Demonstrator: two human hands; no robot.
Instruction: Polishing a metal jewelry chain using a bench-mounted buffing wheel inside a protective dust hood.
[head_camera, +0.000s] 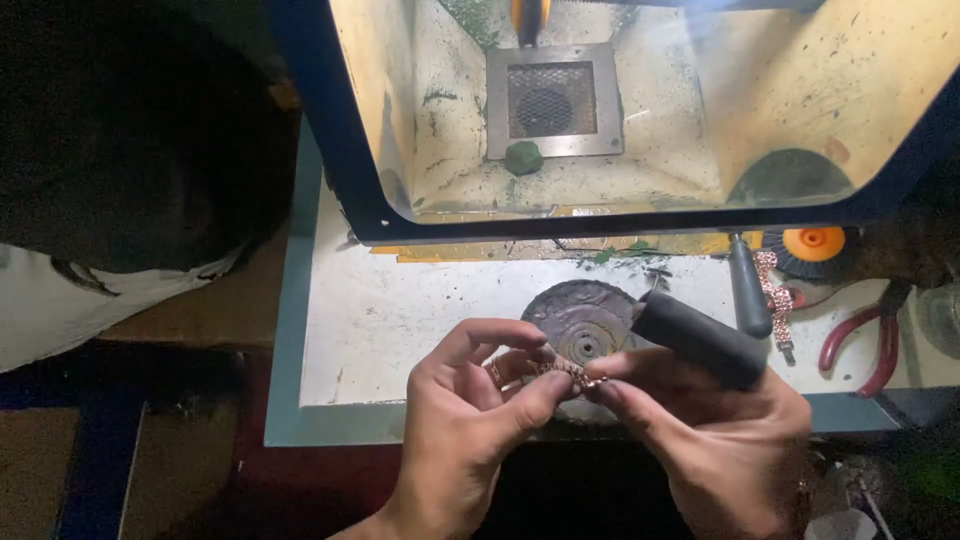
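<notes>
My left hand (470, 420) and my right hand (720, 430) meet over the front edge of a white bench (400, 310). Between their fingertips they pinch a small copper-coloured chain piece (568, 372). My right hand also grips a dark grey cylindrical handle (700, 340) that sticks up and to the left across its palm. A ring shows on a finger of my left hand. Just behind the fingers lies a round dark buffing disc (585, 320) flat on the bench.
A dusty polishing hood (620, 110) with a mesh vent and a green compound lump (523, 157) stands behind. On the right lie another chain (775, 295), a black-handled tool (747, 285), an orange-hubbed wheel (812, 245) and red-handled pliers (865, 340). A person's dark head is at left.
</notes>
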